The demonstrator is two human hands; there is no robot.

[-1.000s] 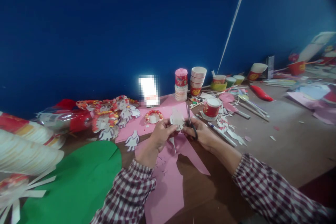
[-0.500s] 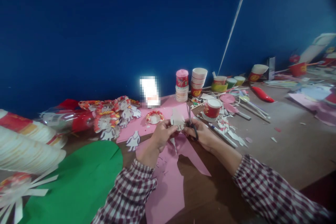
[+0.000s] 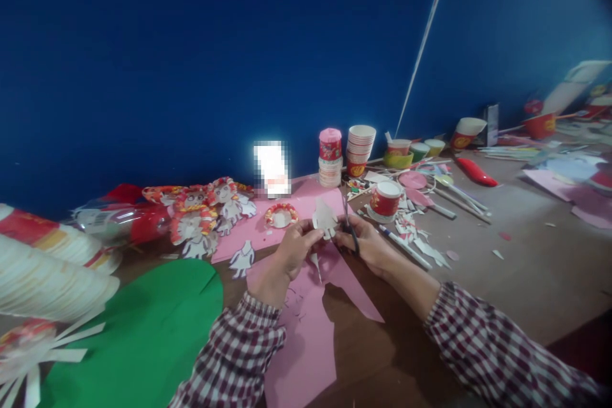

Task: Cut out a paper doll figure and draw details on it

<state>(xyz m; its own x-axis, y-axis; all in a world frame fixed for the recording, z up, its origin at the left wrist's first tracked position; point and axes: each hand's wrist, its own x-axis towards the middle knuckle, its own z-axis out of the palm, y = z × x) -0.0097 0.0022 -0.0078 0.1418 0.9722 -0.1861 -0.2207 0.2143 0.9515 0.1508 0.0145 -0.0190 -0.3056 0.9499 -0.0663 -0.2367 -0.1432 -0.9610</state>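
Note:
Pinched in my left hand (image 3: 295, 247) is a small white paper cutout (image 3: 324, 219), shaped like a figure with a rounded body. My right hand (image 3: 366, 243) is closed around dark-handled scissors (image 3: 352, 236), their blades pointing up and away from me. Its fingertips also reach the cutout's lower right edge. Beneath both hands lies pink paper (image 3: 306, 344) with small dark scraps on it. A similar cutout with a dark outline (image 3: 242, 259) rests on the table to the left of my left hand.
Behind my hands stand stacked paper cups (image 3: 359, 150) and a red cup (image 3: 385, 199). Left are a green sheet (image 3: 157, 325), a large cup stack (image 3: 52, 268) and several decorated figures (image 3: 196, 210). A marker (image 3: 405, 247) and paper scraps (image 3: 425, 247) lie right. A blue wall (image 3: 191, 64) rises behind.
The cutout has turned slightly between my fingers, its top now leaning a little differently. Both hands stay nearly in place, and the scissors remain in my right hand.

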